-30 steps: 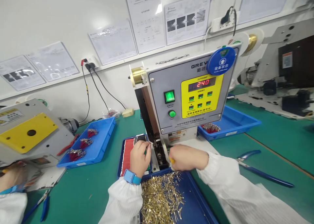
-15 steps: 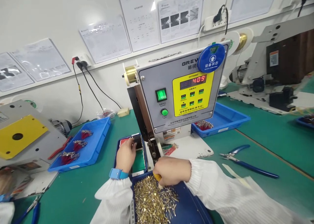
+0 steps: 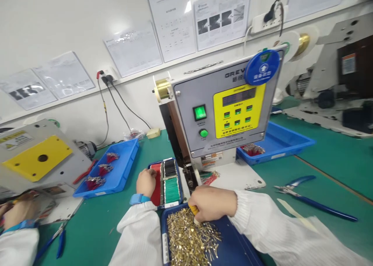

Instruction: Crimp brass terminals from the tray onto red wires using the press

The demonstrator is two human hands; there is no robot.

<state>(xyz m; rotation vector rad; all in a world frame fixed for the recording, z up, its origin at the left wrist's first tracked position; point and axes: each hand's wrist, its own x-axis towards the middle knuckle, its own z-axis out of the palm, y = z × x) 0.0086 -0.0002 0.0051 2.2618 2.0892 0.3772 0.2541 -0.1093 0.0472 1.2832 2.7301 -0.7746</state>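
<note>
- Brass terminals [image 3: 189, 235]: loose heap, lower centre, filling much of a navy tray [image 3: 236, 239]; many unattached to any wire.
- Right hand [image 3: 211, 206]: just above the heap, fingers closed on a yellow-handled tool [image 3: 192, 209], its tip mostly hidden.
- Left hand [image 3: 146, 182]: left of centre, fingers curled against red wires [image 3: 155, 190] in a small navy tray [image 3: 181, 190]; whether they grip cannot be told.
- Black wires [image 3: 169, 169] and green wires [image 3: 171, 190]: same tray, in neat rows.
- Red wire bundles [image 3: 106, 171]: several, with metal ends, in a left blue tray [image 3: 125, 172]; more in a right blue tray [image 3: 291, 145].
- Terminal crimping machine [image 3: 221, 114]: centre, green switch lit, display dark.
- Blue-handled pliers [image 3: 316, 207]: right, on the table [image 3: 335, 169].
- Co-worker's hand [image 3: 19, 215]: lower left corner, well apart.
</note>
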